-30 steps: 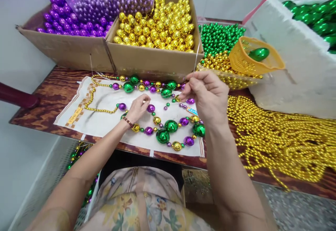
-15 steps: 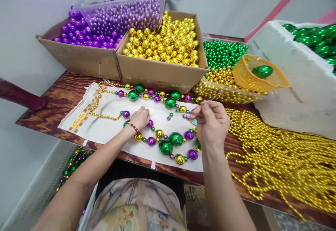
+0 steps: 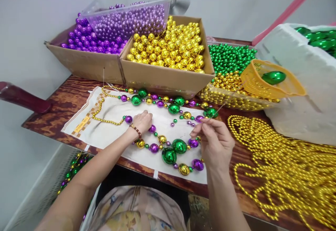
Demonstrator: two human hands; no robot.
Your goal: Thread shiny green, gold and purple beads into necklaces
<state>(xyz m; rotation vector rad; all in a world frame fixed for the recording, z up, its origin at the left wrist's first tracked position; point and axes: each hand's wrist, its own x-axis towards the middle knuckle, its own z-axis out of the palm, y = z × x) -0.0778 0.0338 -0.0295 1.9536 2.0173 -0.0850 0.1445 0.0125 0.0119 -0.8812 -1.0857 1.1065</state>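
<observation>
My right hand is raised over the right end of the white cloth, pinching a long thin needle that points up and to the right. My left hand, with a beaded bracelet at the wrist, is closed over part of a bead necklace. Whatever its fingers grip is hidden under them. Purple, green and gold beads of different sizes make up the necklace, which loops across the cloth and ends in small gold beads at left. Several small loose beads lie between my hands.
Behind the cloth stand a carton of gold beads and a carton of purple beads with a clear bin on top. To the right are a yellow basket, a white foam box and gold bead strands.
The whole view has shifted slightly, moving things down and right. My right hand still pinches the needle, now showing more plainly. The left hand stays over the necklace.
</observation>
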